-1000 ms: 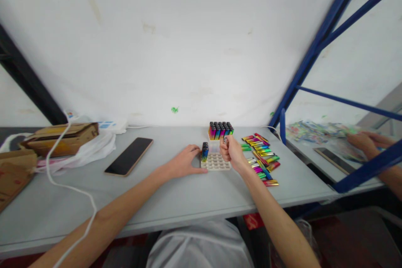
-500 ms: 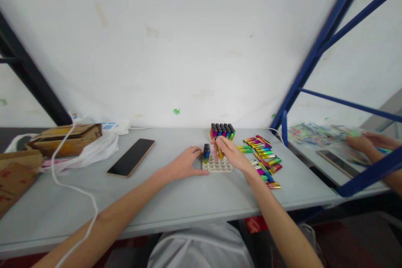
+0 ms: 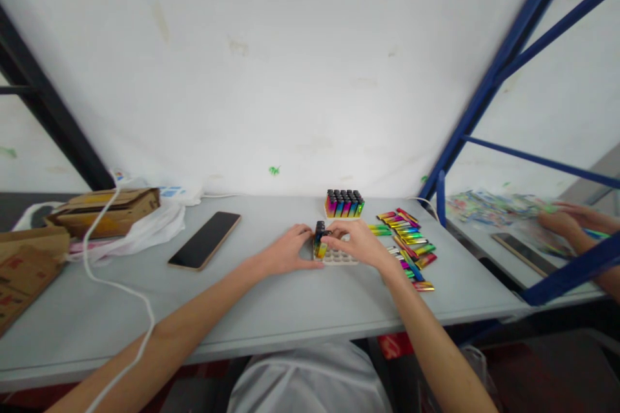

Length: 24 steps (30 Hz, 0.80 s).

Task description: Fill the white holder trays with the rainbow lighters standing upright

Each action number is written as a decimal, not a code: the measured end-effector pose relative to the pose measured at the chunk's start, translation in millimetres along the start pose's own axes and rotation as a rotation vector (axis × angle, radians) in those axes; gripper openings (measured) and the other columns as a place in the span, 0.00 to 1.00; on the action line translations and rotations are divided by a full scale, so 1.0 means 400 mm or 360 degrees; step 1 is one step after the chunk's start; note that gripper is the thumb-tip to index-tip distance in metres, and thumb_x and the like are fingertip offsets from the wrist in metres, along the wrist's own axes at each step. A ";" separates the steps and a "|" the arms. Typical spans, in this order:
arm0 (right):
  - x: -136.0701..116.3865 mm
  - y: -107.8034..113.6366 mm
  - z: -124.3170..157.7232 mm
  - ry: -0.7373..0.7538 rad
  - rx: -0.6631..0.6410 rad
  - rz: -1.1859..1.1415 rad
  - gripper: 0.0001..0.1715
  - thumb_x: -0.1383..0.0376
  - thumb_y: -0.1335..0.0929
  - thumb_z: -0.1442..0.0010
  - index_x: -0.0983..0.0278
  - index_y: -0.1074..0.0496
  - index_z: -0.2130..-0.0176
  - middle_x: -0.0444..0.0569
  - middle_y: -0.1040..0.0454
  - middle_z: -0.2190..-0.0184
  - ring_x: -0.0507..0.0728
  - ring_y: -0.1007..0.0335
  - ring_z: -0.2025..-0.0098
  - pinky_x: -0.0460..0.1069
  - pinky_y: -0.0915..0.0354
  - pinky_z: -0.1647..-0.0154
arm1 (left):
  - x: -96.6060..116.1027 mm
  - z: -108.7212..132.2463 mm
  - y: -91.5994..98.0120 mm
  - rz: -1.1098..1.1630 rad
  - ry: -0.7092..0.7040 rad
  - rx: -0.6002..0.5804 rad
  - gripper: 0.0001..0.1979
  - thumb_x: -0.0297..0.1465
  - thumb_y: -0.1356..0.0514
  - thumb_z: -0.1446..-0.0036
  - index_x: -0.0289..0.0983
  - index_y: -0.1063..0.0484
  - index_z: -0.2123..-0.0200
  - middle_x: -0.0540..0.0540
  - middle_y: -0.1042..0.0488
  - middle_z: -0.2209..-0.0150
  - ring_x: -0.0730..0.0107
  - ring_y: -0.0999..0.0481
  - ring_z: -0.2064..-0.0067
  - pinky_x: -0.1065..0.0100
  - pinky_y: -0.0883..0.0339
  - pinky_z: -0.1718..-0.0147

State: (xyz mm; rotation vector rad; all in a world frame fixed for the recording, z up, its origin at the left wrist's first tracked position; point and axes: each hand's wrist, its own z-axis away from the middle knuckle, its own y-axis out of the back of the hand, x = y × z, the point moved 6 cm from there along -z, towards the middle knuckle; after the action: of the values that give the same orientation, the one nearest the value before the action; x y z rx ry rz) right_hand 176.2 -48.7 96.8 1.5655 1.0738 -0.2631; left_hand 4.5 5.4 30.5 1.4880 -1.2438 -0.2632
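A white tray point(image 3: 345, 262) with rows of holes lies on the table. My left hand point(image 3: 289, 249) holds it by its left edge, the thumb along the near corner and the fingers bent at the far side. Upright in the tray's left end stand dark blue lighters point(image 3: 318, 232) with black tops. My right hand point(image 3: 357, 240) pinches a yellow lighter point(image 3: 322, 250) at its dark top, upright beside them at the tray's left end. Whether its bottom sits in a hole, I cannot tell. The hand covers much of the tray's far part.
Behind stands a full block of shiny lighters point(image 3: 345, 204). Loose coloured lighters point(image 3: 409, 245) lie at the right. On the left are a phone point(image 3: 205, 240), a cardboard box point(image 3: 110, 211) and a white cable point(image 3: 116, 284). Past the blue frame point(image 3: 477, 93), another person's hands point(image 3: 566, 222) work.
My right hand has moved the yellow lighter left, from over the tray's middle to beside the standing lighters, turning it upright. My left hand has kept its place at the tray.
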 end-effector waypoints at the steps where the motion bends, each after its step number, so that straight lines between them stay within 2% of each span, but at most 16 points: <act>1: -0.001 -0.001 0.000 0.0004 -0.0015 0.0001 0.24 0.44 0.28 0.31 0.61 0.18 0.60 0.48 0.15 0.69 0.60 0.19 0.66 0.50 0.30 0.60 | -0.001 0.000 -0.001 0.0000 0.0003 -0.0002 0.34 0.57 0.27 0.46 0.40 0.22 0.46 0.36 0.23 0.44 0.43 0.22 0.42 0.48 0.28 0.37; 5: -0.001 -0.002 -0.001 0.0049 -0.0042 0.0043 0.24 0.44 0.28 0.31 0.61 0.16 0.58 0.50 0.14 0.65 0.61 0.17 0.62 0.51 0.30 0.57 | -0.005 0.001 -0.003 0.0003 0.0013 0.0005 0.34 0.57 0.26 0.46 0.40 0.22 0.46 0.36 0.23 0.45 0.43 0.22 0.42 0.49 0.28 0.38; 11: 0.001 -0.002 0.001 0.0054 -0.0064 0.0086 0.26 0.42 0.28 0.31 0.61 0.16 0.61 0.49 0.15 0.68 0.59 0.19 0.66 0.50 0.31 0.61 | -0.001 0.001 -0.001 -0.0023 0.0006 -0.0009 0.34 0.56 0.26 0.46 0.38 0.22 0.47 0.35 0.23 0.45 0.43 0.22 0.42 0.50 0.28 0.38; 15: -0.009 -0.020 0.002 0.0093 -0.0176 0.0167 0.24 0.46 0.29 0.28 0.62 0.15 0.60 0.49 0.15 0.67 0.59 0.20 0.66 0.49 0.34 0.62 | 0.003 0.001 -0.001 -0.0023 -0.0029 -0.0008 0.32 0.55 0.26 0.45 0.39 0.22 0.47 0.37 0.23 0.46 0.44 0.22 0.42 0.49 0.29 0.38; 19: -0.009 -0.035 -0.007 0.0126 -0.0149 0.0418 0.22 0.51 0.29 0.27 0.63 0.17 0.64 0.49 0.17 0.71 0.58 0.23 0.68 0.49 0.38 0.64 | -0.001 0.001 -0.002 -0.0023 -0.0019 0.0000 0.32 0.54 0.25 0.45 0.39 0.22 0.47 0.37 0.23 0.46 0.45 0.22 0.43 0.51 0.27 0.39; 24: -0.007 -0.023 -0.004 0.0181 -0.0101 0.0320 0.20 0.51 0.29 0.26 0.64 0.15 0.58 0.51 0.15 0.65 0.58 0.20 0.65 0.48 0.35 0.61 | 0.001 0.001 0.001 -0.0008 -0.0036 0.0012 0.32 0.54 0.25 0.45 0.38 0.22 0.47 0.37 0.23 0.46 0.46 0.22 0.42 0.51 0.29 0.37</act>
State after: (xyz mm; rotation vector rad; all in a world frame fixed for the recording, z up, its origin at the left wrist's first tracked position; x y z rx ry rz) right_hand 167.1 -49.3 93.1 1.6330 0.9925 -0.0034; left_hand 4.3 4.9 31.1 1.4982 -1.2606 -0.2800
